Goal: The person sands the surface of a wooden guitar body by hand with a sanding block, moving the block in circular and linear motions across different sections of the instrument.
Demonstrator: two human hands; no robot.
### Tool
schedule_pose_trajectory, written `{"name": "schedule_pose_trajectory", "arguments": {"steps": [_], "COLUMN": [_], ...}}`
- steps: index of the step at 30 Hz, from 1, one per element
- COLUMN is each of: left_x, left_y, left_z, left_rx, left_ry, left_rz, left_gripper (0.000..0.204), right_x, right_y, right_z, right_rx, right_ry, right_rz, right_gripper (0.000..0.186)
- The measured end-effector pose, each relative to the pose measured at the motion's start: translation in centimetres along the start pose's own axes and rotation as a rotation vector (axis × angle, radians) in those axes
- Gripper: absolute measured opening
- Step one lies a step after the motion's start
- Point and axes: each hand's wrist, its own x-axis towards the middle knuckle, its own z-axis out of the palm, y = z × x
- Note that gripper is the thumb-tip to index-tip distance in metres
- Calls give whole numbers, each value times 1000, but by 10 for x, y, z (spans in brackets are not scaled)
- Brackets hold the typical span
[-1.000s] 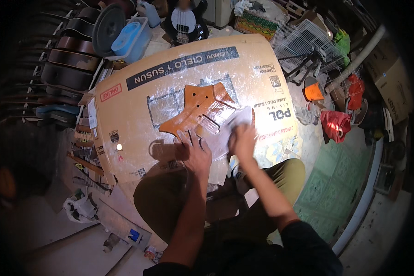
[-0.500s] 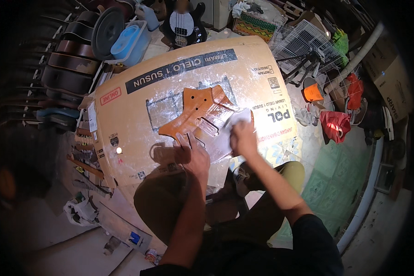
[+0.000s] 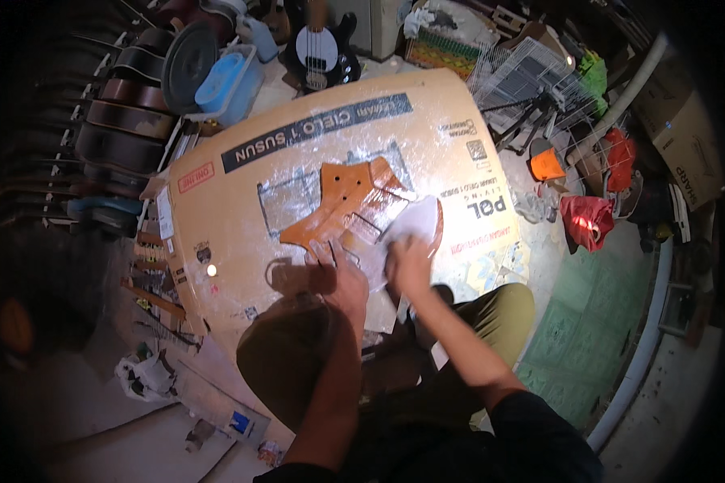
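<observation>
An orange-brown electric guitar body (image 3: pixel 330 211) with glossy lacquer, dark holes and cut-out slots lies on a flattened cardboard sheet. My left hand (image 3: pixel 342 278) grips its near edge at the left, fingers over the top and thumb hidden. My right hand (image 3: pixel 411 264) is closed and pressed on the near right part of the body. From under its fingers spreads a thin whitish piece (image 3: pixel 415 221), cloth or paper, I cannot tell which. Pale film dulls the surface around it.
The cardboard (image 3: pixel 242 193) reaches beyond the body on all sides. Several guitar bodies (image 3: pixel 125 117) stand racked at the left. A dark bass guitar (image 3: pixel 321 52) stands at the far side, near a blue tub (image 3: pixel 221 80). A wire rack (image 3: pixel 532 76) and red bag (image 3: pixel 586 221) lie right.
My right hand has drawn back toward me and slightly left over the guitar body, with the whitish piece under it. My left hand stays at the near edge.
</observation>
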Motion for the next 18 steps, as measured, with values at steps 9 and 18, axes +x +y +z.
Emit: {"name": "schedule_pose_trajectory", "arguments": {"steps": [9,18], "left_x": [-27,-9], "left_y": [-4,1], "left_z": [9,-4], "left_rx": [86,96], "left_ry": [-35,-231], "left_rz": [15,-40], "left_gripper": [53,56], "right_x": [-4,0], "right_y": [43,46], "right_z": [-3,-15], "right_rx": [81,91], "right_ry": [5,68], "right_rz": [236,268], "right_gripper": [25,36]}}
